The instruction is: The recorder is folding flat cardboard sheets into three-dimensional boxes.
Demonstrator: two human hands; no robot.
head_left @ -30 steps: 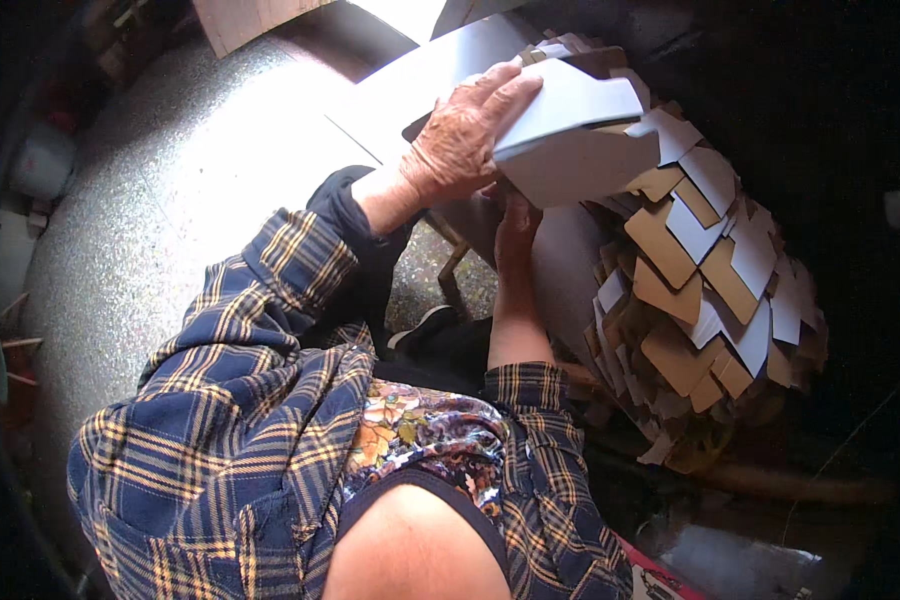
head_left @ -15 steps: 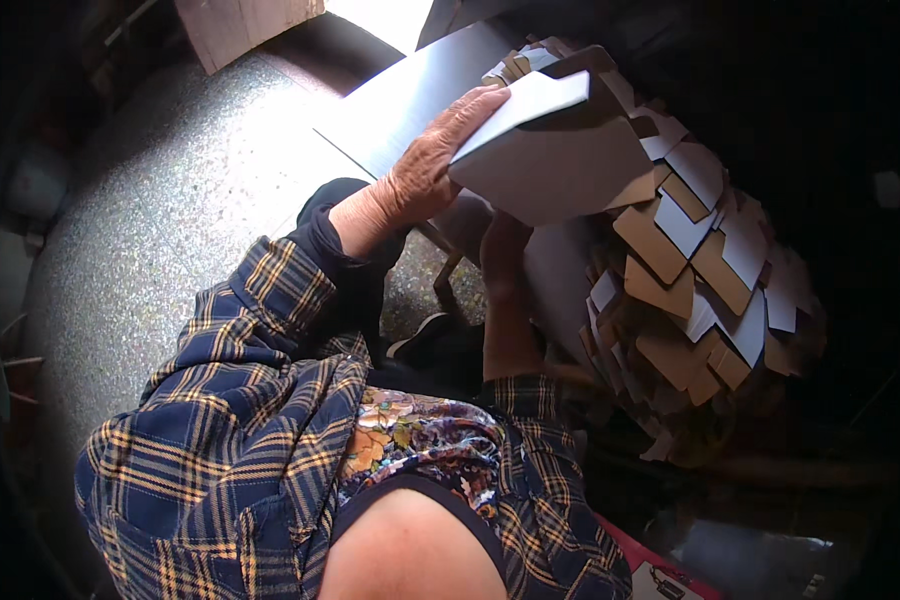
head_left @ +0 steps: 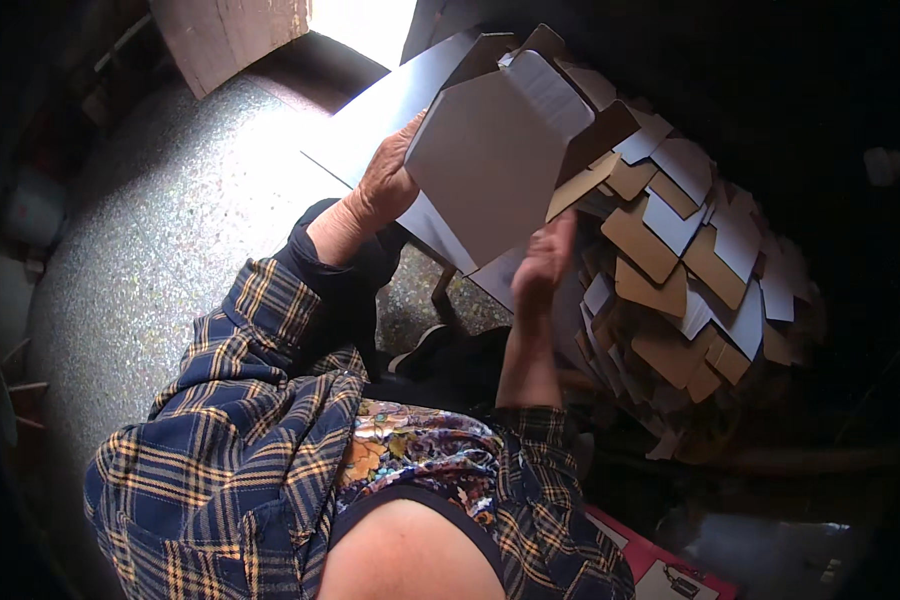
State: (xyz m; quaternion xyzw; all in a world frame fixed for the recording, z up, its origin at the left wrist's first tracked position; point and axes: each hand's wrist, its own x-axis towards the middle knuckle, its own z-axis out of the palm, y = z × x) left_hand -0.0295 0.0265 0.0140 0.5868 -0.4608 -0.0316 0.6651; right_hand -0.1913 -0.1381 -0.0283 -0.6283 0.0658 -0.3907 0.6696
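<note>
Left hand (head_left: 378, 185): fingers bent, holding white-and-brown folded cardboard box (head_left: 485, 165)
Right hand (head_left: 545, 265): fingers curled by box; can't tell grip

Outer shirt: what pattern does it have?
Dark blue plaid shirt with yellowish lines, best in the head view.

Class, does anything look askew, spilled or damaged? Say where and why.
The cardboard heap at the right looks untidy: its brown and white pieces jut out at mixed angles. No spill or damage shows clearly.
</note>
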